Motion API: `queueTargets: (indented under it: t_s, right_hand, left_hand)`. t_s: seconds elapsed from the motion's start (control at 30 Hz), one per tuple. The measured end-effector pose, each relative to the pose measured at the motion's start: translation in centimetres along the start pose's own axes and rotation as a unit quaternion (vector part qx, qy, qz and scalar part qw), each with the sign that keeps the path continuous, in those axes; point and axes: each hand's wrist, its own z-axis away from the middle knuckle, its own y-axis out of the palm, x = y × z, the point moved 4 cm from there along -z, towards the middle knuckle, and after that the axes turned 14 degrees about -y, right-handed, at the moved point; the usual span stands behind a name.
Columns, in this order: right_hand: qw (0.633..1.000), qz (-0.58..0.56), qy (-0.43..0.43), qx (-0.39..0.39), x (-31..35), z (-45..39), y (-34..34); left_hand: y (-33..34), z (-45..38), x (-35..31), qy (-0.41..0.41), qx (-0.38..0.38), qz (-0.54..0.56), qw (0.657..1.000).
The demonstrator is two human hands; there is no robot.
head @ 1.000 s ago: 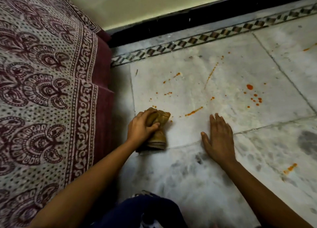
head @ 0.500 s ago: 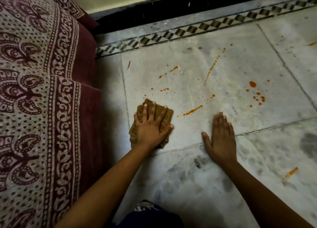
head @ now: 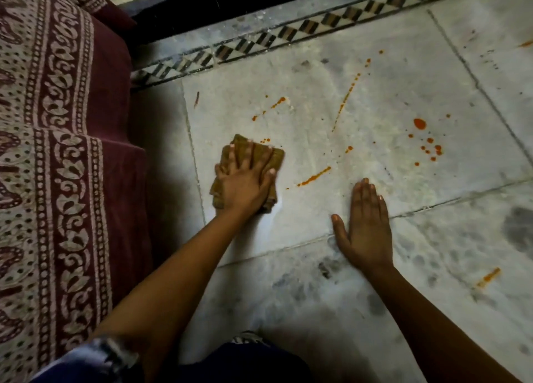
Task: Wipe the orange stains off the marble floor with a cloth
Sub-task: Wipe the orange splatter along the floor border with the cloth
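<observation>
A person's left hand (head: 245,180) presses a folded brown cloth (head: 248,170) flat on a stained marble floor (head: 317,296); the right hand (head: 364,224) rests open on the floor.

The left palm covers most of the cloth, so only its edges show, and the straight fingers are motion-blurred. The cloth lies left of centre, just near of two small orange drops (head: 266,140) and left of an orange streak (head: 315,176). More orange stains (head: 427,144) dot the far right tile, well apart from both hands. A patterned maroon bedspread (head: 57,180) fills the left side, cut off by the frame, just beside the cloth's tile. A checkered inlay border (head: 288,36) runs along the far edge. Dark clothing at the near edge is hard to make out.
</observation>
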Motion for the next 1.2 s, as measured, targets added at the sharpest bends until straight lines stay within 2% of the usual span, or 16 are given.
queueTargets:
  t_s: [0.07, 0.17, 0.23, 0.3, 0.37, 0.43, 0.5, 0.57, 0.63, 0.7, 0.83, 0.97, 1.07, 1.2]
  right_hand:
    - [1.0, -0.001, -0.001, -0.002, 0.1, 0.0, -0.1]
    - [1.0, -0.003, -0.002, -0.002, 0.1, 0.0, -0.1]
    - [1.0, -0.006, -0.002, -0.011, 0.2, -0.1, -0.3]
    - [1.0, -0.007, -0.001, -0.008, 0.1, 0.0, -0.1]
    - [1.0, -0.005, 0.0, -0.003, 0.1, 0.0, -0.1]
    - [1.0, -0.003, 0.002, 0.0, 0.1, 0.0, -0.2]
    - [1.0, -0.006, 0.003, 0.001, 0.0, 0.0, -0.2]
    - [1.0, -0.008, 0.004, -0.001, 0.1, 0.0, -0.2]
    - [1.0, -0.013, 0.01, -0.01, 0.0, -0.1, -0.4]
    - [1.0, -0.01, 0.016, -0.018, -0.1, -0.5, -0.5]
    - [0.999, 0.019, 0.031, -0.005, -0.9, -1.1, -0.4]
    - [0.999, 0.036, 0.027, 0.006, -1.7, -1.8, -0.3]
    - [0.999, 0.022, 0.029, -0.005, -2.0, -2.2, -0.2]
    - [0.999, 0.01, 0.03, -0.012, -2.0, -2.3, -0.4]
  left_hand:
    - [0.8, 1.6, -0.8, 0.059, -0.009, -0.022, 0.998]
    - [1.9, 5.8, 1.5, 0.143, -0.017, -0.03, 0.989]
    - [1.7, 5.9, 4.4, 0.12, -0.016, -0.027, 0.992]
    - [1.0, 3.7, 6.1, 0.046, -0.016, -0.022, 0.999]
    - [-0.3, 0.4, 5.7, -0.031, -0.013, 0.01, 0.999]
    - [-1.3, -2.7, 3.6, -0.063, 0.0, 0.041, 0.997]
    - [-1.3, -3.8, 1.4, -0.049, 0.003, 0.037, 0.998]
    - [-0.7, -2.5, 0.5, -0.001, -0.005, 0.015, 1.0]
    - [0.1, 0.3, 1.5, 0.064, -0.017, -0.007, 0.998]
    - [0.5, 2.4, 3.8, 0.093, -0.02, -0.019, 0.995]
    - [-0.3, 0.2, 6.5, 0.007, -0.024, -0.002, 1.0]
    - [-1.4, -5.5, 2.9, -0.049, -0.017, 0.039, 0.998]
    - [-1.0, -7.0, -0.6, -0.025, -0.018, 0.028, 0.999]
    - [-0.2, -2.5, -0.7, 0.086, -0.033, -0.003, 0.996]
